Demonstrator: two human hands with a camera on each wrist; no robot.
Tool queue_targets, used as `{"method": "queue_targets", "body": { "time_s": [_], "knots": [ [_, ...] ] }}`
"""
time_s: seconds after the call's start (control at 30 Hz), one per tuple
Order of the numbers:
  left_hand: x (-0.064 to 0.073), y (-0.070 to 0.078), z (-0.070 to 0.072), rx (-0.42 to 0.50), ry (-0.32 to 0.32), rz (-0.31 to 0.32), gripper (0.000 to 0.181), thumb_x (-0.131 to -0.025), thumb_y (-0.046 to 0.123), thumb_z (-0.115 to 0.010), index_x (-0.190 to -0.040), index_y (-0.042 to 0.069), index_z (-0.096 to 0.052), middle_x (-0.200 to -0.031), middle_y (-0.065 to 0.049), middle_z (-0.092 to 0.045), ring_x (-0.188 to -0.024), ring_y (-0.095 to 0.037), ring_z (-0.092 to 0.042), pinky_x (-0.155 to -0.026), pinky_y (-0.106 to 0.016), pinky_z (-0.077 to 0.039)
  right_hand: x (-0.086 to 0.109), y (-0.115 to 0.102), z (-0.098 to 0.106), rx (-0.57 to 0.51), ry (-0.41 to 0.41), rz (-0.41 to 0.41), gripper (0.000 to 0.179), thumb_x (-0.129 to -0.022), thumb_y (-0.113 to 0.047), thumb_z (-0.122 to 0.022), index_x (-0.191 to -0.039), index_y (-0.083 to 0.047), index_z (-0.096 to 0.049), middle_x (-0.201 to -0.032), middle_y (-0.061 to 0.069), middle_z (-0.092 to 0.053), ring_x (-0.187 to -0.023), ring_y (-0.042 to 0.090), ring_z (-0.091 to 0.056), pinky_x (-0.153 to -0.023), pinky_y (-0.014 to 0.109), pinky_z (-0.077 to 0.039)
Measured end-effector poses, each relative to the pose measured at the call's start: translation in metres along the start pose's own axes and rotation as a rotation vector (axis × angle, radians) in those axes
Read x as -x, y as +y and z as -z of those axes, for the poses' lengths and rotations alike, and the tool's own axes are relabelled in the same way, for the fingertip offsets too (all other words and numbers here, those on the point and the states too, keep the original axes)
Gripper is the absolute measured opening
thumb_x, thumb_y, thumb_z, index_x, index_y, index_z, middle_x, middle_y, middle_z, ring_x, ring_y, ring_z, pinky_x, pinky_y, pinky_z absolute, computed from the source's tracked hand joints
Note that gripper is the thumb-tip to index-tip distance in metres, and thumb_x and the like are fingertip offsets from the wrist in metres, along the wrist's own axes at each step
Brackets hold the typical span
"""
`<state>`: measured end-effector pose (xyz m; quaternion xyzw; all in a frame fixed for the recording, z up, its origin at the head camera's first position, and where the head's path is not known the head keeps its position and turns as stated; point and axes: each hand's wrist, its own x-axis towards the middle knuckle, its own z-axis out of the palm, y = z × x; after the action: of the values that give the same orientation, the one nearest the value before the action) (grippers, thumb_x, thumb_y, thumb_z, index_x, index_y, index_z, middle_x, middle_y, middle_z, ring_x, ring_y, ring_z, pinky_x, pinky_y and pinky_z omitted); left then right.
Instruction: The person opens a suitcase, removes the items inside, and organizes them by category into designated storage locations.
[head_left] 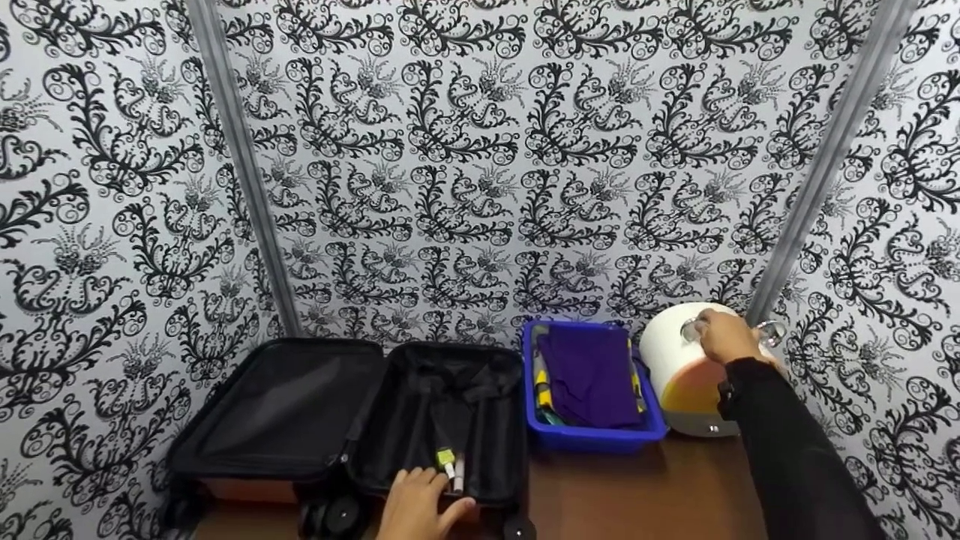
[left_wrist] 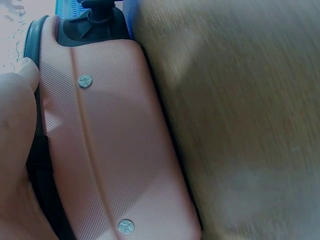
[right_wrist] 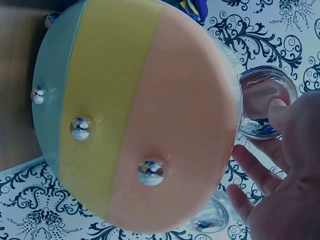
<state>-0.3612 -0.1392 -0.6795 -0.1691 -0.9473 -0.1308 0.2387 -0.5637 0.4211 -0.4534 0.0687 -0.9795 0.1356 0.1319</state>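
Observation:
My left hand [head_left: 417,504] rests at the front rim of the open black-lined suitcase [head_left: 373,450]. Its fingers reach over the edge, and the thumb lies along the zip of the pink shell [left_wrist: 110,130] in the left wrist view. Beside those fingertips, inside the case, are a small item with a lime-green top [head_left: 445,457] and a slim pale tube [head_left: 459,477]. My right hand [head_left: 726,336] is on top of a rounded white unit [head_left: 667,345] with a striped, knobbed front [right_wrist: 135,100]. Thumb and fingers pinch a clear round jar [right_wrist: 267,95] there.
A blue basket [head_left: 600,439] with a folded purple cloth [head_left: 589,375] stands between suitcase and white unit. A second clear glass piece [right_wrist: 210,215] is on the unit. The brown tabletop [head_left: 615,495] extends in front; a patterned wall [head_left: 465,187] rises behind.

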Motion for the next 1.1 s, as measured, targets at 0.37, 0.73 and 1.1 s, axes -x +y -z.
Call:
{"method": "queue_targets", "body": {
  "time_s": [0.37, 0.73, 1.1],
  "knots": [
    [-0.001, 0.001, 0.005, 0.024, 0.032, 0.009, 0.055, -0.099, 0.072, -0.068, -0.098, 0.017, -0.079, -0.086, 0.001, -0.071, -0.078, -0.021, -0.062, -0.073, -0.041, -0.043, 0.007, -0.005, 0.017, 0.003, -0.119, -0.001, 0.036, -0.113, -0.016, -0.051, -0.136, 0.008, -0.067, -0.136, 0.041, -0.067, -0.126, 0.066, -0.061, -0.11, 0.077, -0.046],
    [0.004, 0.001, 0.004, 0.023, 0.04, 0.014, 0.057, -0.099, 0.073, -0.066, -0.094, 0.018, -0.077, -0.083, 0.002, -0.068, -0.077, -0.02, -0.06, -0.073, -0.039, -0.042, 0.029, -0.006, 0.029, 0.037, -0.165, 0.101, 0.028, -0.108, -0.011, -0.059, -0.121, 0.008, -0.075, -0.12, 0.037, -0.074, -0.108, 0.056, -0.07, -0.1, 0.07, -0.055],
    [0.004, 0.003, 0.003, 0.012, 0.052, 0.009, 0.06, -0.099, 0.077, -0.063, -0.093, 0.018, -0.076, -0.083, 0.002, -0.067, -0.078, -0.021, -0.06, -0.073, -0.04, -0.041, 0.042, -0.013, 0.05, 0.047, -0.29, 0.135, 0.023, -0.103, -0.009, -0.068, -0.083, 0.0, -0.076, -0.079, 0.014, -0.072, -0.069, 0.022, -0.061, -0.064, 0.035, -0.054]
  ]
}}
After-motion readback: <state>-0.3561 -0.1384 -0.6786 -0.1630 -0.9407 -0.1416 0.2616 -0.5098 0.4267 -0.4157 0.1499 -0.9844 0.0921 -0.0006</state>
